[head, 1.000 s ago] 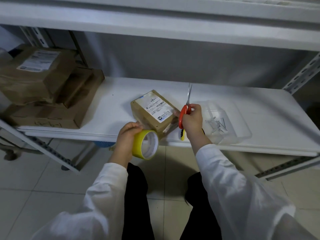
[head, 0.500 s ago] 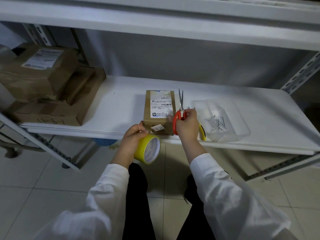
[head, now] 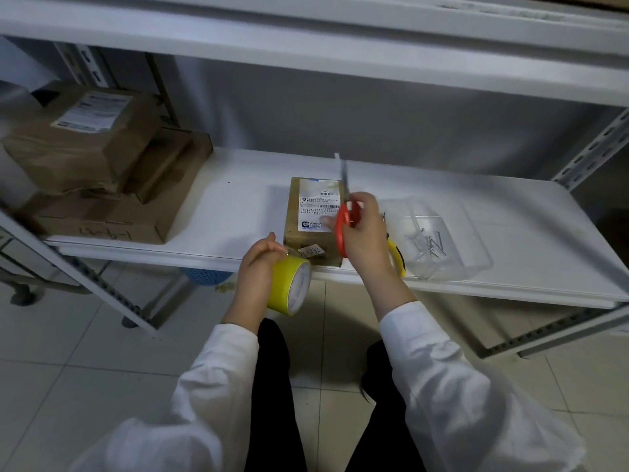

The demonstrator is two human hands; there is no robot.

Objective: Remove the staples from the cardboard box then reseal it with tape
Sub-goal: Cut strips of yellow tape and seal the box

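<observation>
A small brown cardboard box with a white shipping label lies flat near the front edge of the white shelf. My left hand grips a yellow tape roll just in front of the shelf edge, below the box's near end. My right hand holds red-handled scissors over the box's right side, blades pointing away from me and blurred. A yellow-handled tool lies partly hidden behind my right wrist.
A clear plastic tray with several metal staples or nails sits right of the box. Stacked brown parcels fill the shelf's left end. An upper shelf hangs overhead. A blue basket shows under the shelf on the tiled floor.
The box was turned from a tilted, lifted pose to lying flat and square on the shelf. My right hand with the scissors shifted slightly up over the box; my left hand stays with the tape.
</observation>
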